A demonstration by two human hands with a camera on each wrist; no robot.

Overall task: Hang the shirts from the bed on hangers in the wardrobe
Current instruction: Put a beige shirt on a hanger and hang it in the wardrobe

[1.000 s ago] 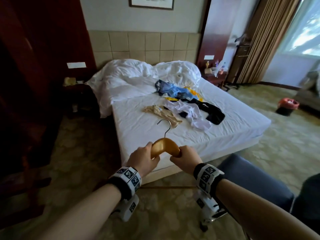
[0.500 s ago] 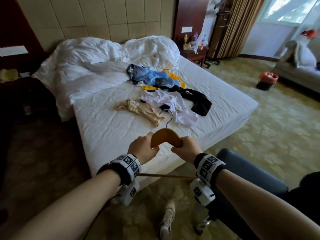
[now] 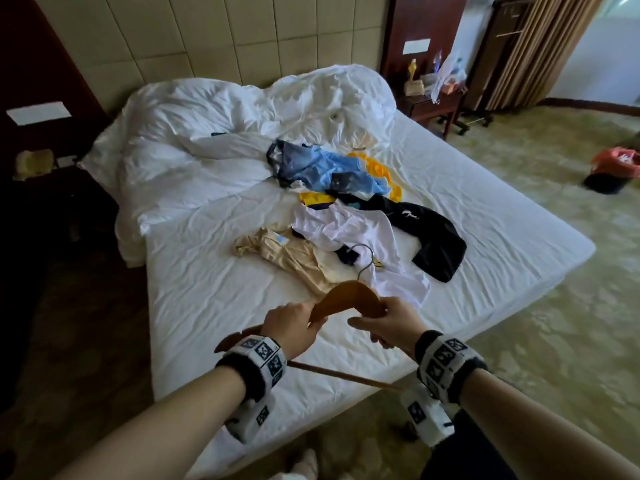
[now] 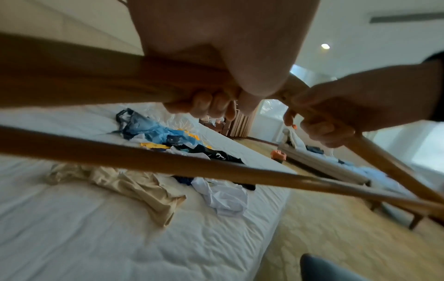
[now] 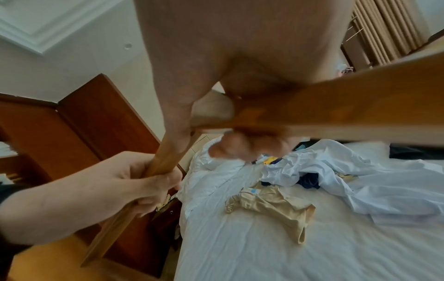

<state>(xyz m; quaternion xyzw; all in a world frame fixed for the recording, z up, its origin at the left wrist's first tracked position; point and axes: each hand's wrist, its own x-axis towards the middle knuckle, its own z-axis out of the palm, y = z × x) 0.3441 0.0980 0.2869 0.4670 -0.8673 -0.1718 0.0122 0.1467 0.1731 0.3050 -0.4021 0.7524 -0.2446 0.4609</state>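
Note:
I hold a wooden hanger [image 3: 346,301] with a metal hook over the near edge of the bed [image 3: 207,306]. My left hand [image 3: 294,323] grips its left arm [image 4: 96,76] and my right hand [image 3: 381,323] grips its right arm [image 5: 336,106]. On the white sheet lie a beige shirt [image 3: 294,259], a white shirt [image 3: 356,237], a black garment [image 3: 429,237], a blue one [image 3: 325,171] and a yellow one [image 3: 381,174]. The beige shirt [image 4: 134,186] [image 5: 276,205] is the nearest to my hands.
A crumpled white duvet [image 3: 225,133] covers the head of the bed. Dark wooden furniture [image 5: 72,123] stands at the left. A nightstand [image 3: 433,102] with small items stands at the far right. An orange-lined bin [image 3: 613,171] sits on the patterned carpet.
I have come closer to the bed with the hanger in both hands. The hanger now hangs over the mattress edge, near the beige and white shirts.

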